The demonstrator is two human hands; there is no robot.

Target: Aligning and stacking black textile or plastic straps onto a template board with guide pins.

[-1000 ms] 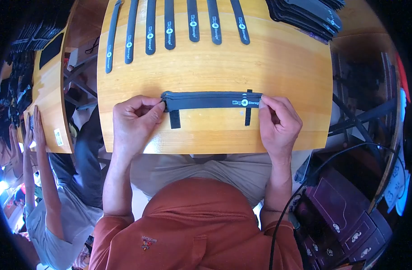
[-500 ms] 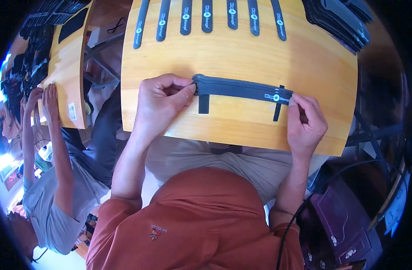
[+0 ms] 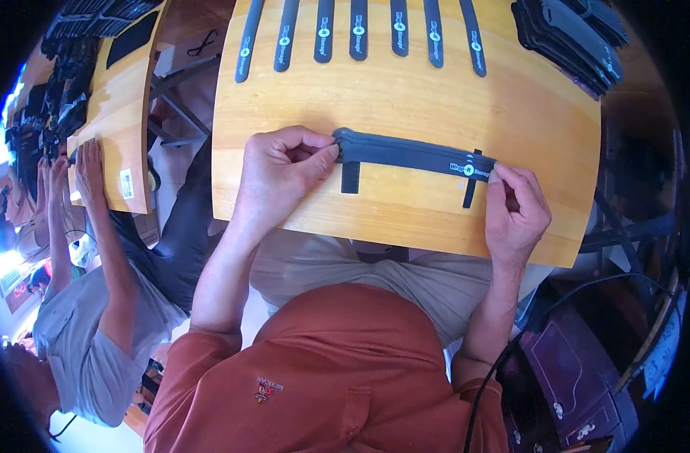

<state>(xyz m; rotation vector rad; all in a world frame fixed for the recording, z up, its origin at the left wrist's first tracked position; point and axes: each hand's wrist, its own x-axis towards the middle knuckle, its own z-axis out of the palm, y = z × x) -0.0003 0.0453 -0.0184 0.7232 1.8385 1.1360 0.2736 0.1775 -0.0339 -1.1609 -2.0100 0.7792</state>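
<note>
A thin stack of dark grey straps (image 3: pixel 405 151) with a white printed mark near its right end lies stretched crosswise in front of me. My left hand (image 3: pixel 292 164) pinches its left end between thumb and fingers. At the other end, my right hand (image 3: pixel 517 208) grips the straps' tip between thumb and forefinger. Under the stack, a short black strip (image 3: pixel 350 179) pokes out near the left end. A narrower black strip (image 3: pixel 469 194) crosses beneath it near the right end, showing above and below.
Several loose grey straps (image 3: pixel 358 34) lie side by side along the table's far edge. A pile of straps (image 3: pixel 575 41) sits at the far right corner of the wooden table (image 3: pixel 284 106). To the left, a co-worker's hands (image 3: pixel 90 170) rest at another table (image 3: pixel 137 128).
The whole view has shifted slightly, moving the table right in the picture. Both hands keep their hold on the strap stack, which stays over the black strips.
</note>
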